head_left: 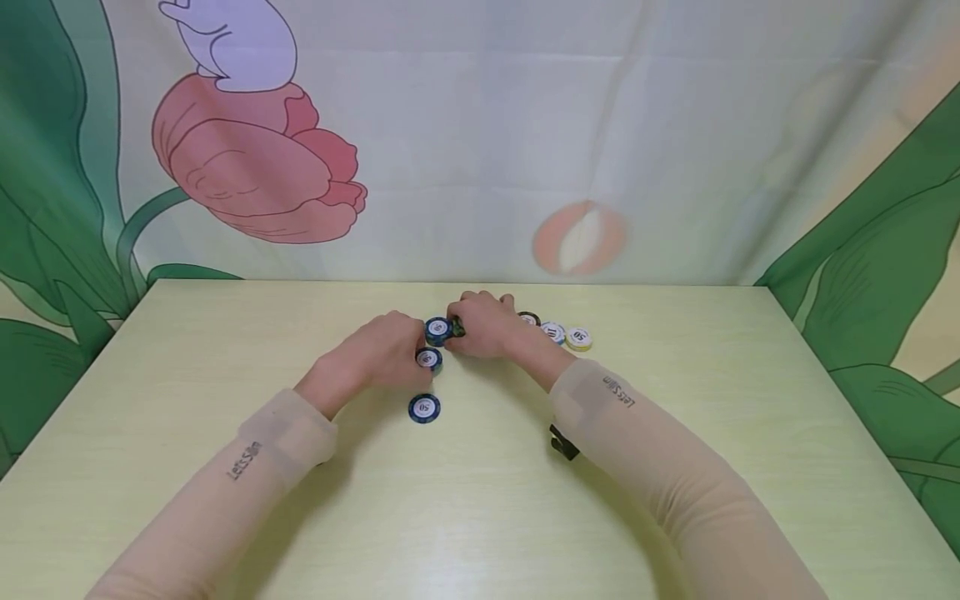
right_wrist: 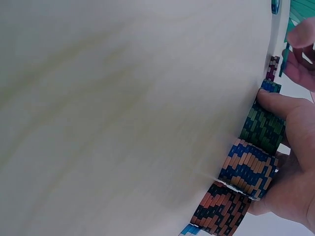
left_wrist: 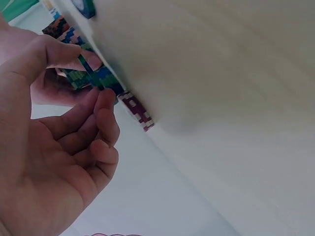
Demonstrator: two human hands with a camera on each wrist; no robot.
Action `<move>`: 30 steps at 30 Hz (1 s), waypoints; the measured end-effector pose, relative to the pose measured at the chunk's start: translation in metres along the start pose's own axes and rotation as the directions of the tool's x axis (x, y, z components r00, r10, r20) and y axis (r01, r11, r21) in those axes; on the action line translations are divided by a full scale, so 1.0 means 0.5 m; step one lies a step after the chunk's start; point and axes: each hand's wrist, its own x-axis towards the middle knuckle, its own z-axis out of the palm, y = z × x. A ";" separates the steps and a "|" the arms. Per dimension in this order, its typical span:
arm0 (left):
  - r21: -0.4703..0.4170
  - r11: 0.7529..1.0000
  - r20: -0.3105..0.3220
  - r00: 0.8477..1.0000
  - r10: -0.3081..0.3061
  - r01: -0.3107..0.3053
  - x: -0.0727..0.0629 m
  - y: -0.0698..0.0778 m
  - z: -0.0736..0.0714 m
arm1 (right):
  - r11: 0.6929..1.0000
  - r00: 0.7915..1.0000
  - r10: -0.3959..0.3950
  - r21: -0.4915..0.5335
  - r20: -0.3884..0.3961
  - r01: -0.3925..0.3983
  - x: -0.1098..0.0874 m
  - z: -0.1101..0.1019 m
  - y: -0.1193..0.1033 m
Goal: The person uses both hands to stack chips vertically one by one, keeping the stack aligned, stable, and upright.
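Observation:
My left hand [head_left: 378, 350] pinches a blue poker chip [head_left: 429, 359] between thumb and fingertips. The chip shows edge-on in the left wrist view, raised off the table. Just beyond it stands a short blue chip stack [head_left: 438, 330]. My right hand [head_left: 487, 325] grips a tall green chip stack [right_wrist: 262, 129], thumb on the near side beside the blue stack and fingers behind. A single blue chip marked 50 [head_left: 424, 408] lies flat on the table, nearer to me. A short maroon-and-white stack [left_wrist: 137, 110] stands beside the blue one, hidden behind my left hand in the head view.
Next to the green stack run a blue-and-tan stack [right_wrist: 248, 169] and an orange-and-black stack [right_wrist: 220, 209]. Farther right stand a white-and-blue stack [head_left: 553, 332] and a yellow-edged stack [head_left: 578, 337]. A printed curtain [head_left: 450, 167] hangs behind the pale wooden table [head_left: 450, 517].

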 end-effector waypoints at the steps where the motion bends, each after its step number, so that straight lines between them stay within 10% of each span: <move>1: -0.003 1.000 -0.010 1.000 -0.001 0.001 0.002 0.001 -0.002 | 1.000 1.000 0.002 0.001 -0.001 -0.002 0.000 0.000 0.001; 16: 0.019 1.000 -0.143 0.990 -0.004 0.007 0.031 0.003 -0.016 | 1.000 1.000 -0.012 -0.019 -0.007 0.012 -0.001 0.001 0.002; 30: -0.034 0.997 -0.132 0.988 -0.077 0.074 0.055 -0.014 -0.009 | 1.000 1.000 -0.017 -0.008 -0.005 0.017 -0.004 -0.003 0.001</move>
